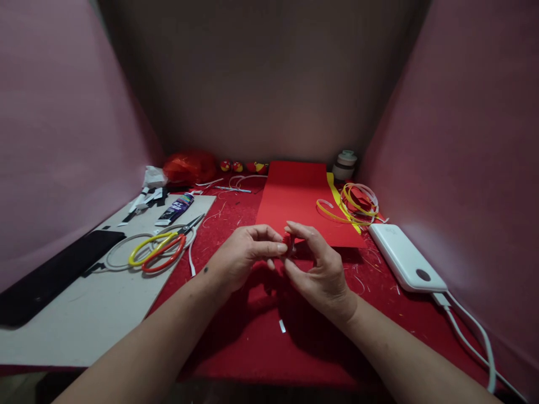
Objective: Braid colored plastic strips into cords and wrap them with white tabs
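Observation:
Between both hands, above the red cloth (236, 359), is a small red piece (287, 242) with a ridged-looking edge. My left hand (248, 249) pinches it from the left between thumb and fingers. My right hand (315, 264) holds its right side, thumb below and index finger above. The fingers cover part of the piece, so its full shape is hidden. Beneath the hands a small white strip (282, 326) lies on the cloth. Behind them lies a large red sheet (295, 196).
Scissors (164, 249) with yellow and red handles and a glue tube (176, 209) lie on a grey board (122, 314) at left, near a black case (59, 275). At right are coiled strips (360, 202) and a white power bank (406, 258) with cables.

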`<state>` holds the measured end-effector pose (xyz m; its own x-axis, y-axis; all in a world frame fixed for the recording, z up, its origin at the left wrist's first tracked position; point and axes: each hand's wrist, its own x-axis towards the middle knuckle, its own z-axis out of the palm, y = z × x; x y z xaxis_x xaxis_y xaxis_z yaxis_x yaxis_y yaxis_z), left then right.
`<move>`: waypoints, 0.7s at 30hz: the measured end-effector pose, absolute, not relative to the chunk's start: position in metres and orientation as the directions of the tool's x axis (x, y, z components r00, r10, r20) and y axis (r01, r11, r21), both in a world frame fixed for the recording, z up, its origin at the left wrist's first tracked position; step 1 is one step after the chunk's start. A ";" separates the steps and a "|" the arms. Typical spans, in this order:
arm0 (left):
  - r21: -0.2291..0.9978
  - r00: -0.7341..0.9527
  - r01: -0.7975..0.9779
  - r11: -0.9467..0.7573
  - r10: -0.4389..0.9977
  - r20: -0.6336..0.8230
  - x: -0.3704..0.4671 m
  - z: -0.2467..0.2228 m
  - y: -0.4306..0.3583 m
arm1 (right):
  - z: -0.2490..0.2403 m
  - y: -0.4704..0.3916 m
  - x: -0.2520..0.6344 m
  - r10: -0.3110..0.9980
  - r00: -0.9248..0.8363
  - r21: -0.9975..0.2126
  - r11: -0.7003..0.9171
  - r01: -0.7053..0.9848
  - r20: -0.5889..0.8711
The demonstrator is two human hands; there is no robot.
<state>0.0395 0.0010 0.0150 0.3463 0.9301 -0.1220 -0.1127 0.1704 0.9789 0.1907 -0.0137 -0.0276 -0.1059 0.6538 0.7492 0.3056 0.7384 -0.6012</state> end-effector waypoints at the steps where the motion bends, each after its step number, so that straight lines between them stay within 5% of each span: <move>1: 0.978 0.350 -0.118 0.174 0.929 -0.123 0.039 0.014 0.001 | -0.027 -0.013 0.191 0.654 -0.109 -0.599 0.738 0.311 0.749; 16: 0.988 0.430 -0.032 0.151 0.895 -0.123 0.037 0.011 0.010 | -0.015 -0.007 0.197 0.624 -0.199 -0.537 0.764 0.358 0.756; 21: 0.998 0.238 0.041 -0.039 0.971 0.028 0.036 0.014 0.011 | 0.021 -0.012 0.231 0.794 -0.182 -0.712 0.602 0.361 0.579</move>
<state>0.0363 0.0112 0.0140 0.2382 0.9708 0.0284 0.0408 -0.0392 0.9984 0.2309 -0.0118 0.0213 -0.1819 0.7945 0.5794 0.3607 0.6021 -0.7123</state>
